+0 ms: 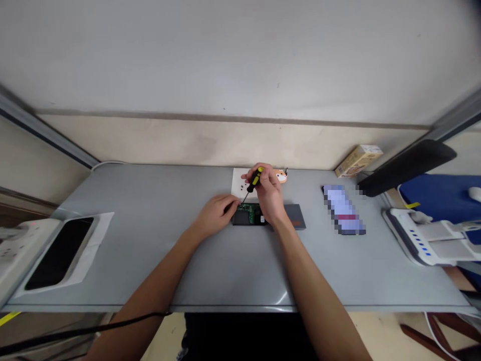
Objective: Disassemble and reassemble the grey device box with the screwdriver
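My right hand (268, 193) is wrapped around the black and yellow handle of a screwdriver (255, 179). Its thin shaft slants down to the upper left part of an opened electronic device (241, 217), where a green circuit board and a dark block show. At the device's upper left corner, my left hand (217, 215) has thumb and forefinger closed together against the edge. Just behind lies a white sheet (236, 179) with several tiny dark screws (242, 188) on it. A dark grey flat cover (297, 213) lies at the device's right, partly hidden by my right wrist.
An orange cartoon-animal item (280, 176) lies behind my right hand. To the right are a phone (343, 209) with blurred screen, a small box (358, 160), a black bar (409, 168) and a white charging unit (413, 238). Leftward, another phone (60, 253) lies on paper beside a power strip (28, 245).
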`<state>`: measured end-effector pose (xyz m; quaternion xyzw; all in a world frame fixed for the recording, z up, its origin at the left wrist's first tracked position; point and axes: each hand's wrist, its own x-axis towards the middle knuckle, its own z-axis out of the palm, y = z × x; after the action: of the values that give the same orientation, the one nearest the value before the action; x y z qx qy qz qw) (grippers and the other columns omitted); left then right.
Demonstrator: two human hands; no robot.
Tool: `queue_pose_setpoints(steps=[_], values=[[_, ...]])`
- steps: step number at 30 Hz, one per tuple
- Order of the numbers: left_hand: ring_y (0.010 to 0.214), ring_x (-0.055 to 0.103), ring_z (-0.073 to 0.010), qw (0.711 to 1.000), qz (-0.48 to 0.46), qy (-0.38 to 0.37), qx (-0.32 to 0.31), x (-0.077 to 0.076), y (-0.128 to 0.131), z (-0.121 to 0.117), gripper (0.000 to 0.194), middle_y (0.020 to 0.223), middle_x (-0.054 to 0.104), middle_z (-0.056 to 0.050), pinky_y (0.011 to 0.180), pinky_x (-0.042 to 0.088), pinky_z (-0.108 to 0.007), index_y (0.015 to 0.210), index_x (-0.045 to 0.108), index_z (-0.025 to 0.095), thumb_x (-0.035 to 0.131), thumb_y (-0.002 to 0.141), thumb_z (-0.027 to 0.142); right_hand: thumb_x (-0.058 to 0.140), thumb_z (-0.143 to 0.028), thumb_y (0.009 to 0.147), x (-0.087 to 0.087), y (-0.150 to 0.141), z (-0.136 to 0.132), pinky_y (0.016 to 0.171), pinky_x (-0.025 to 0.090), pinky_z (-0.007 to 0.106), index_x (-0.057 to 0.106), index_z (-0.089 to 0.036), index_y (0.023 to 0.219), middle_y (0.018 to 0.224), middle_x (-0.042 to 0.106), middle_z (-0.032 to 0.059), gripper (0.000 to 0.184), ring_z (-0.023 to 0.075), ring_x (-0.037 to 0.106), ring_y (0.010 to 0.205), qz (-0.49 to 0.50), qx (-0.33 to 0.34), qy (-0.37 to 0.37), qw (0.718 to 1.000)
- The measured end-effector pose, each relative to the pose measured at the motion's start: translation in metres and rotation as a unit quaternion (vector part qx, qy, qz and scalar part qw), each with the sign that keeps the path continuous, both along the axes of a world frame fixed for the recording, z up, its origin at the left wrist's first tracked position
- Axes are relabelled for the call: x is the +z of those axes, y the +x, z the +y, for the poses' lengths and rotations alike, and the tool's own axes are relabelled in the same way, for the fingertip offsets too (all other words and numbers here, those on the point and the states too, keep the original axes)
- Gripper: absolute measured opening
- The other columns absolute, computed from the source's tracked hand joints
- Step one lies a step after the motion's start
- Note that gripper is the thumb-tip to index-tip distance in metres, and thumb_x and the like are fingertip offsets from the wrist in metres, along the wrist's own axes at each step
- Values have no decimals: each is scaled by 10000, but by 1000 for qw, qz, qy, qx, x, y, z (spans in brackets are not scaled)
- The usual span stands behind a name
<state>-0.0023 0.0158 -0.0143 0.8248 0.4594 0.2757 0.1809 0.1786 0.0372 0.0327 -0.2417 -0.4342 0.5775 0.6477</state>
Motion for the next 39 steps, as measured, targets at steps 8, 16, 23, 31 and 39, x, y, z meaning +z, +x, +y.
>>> queue_pose_setpoints(steps=[8,16,23,31,39], values=[[959,683,-222,1000,12,5,-4,-3,0,1,297,1029,754,-51,923,499,-394,1049,682,226,420,1071,363,477,-497,1035,6,1,-4,601,367,285,544,-241,837,704,376,-8,331,143,384,629,98,38,-6,994],[934,672,-215,1000,8,-5,-9,-1,-1,0,307,1010,747,-53,885,503,-382,1032,673,220,409,1077,371,455,-621,1001,5,1,-5,584,374,309,511,-255,816,718,370,0,414,162,378,623,46,0,-27,999],[935,673,-214,1000,-2,6,5,-2,0,-1,308,1004,747,-55,896,505,-387,1022,681,217,419,1074,370,404,-667,1004,6,-1,-6,563,365,307,524,-255,808,699,387,2,472,157,353,598,41,25,-18,999],[961,676,-224,1000,20,-1,3,-5,-1,0,326,1022,745,-56,930,498,-399,1056,675,222,394,1079,387,445,-585,1018,6,-3,-7,570,359,306,509,-256,802,690,363,-3,399,156,348,599,45,7,-7,999],[964,668,-230,1000,30,-6,-1,-4,-1,1,337,1025,742,-58,927,495,-406,1049,666,219,376,1082,388,453,-636,998,7,-2,-7,565,359,308,492,-260,801,686,358,-8,425,158,344,591,28,-1,-13,1000]])
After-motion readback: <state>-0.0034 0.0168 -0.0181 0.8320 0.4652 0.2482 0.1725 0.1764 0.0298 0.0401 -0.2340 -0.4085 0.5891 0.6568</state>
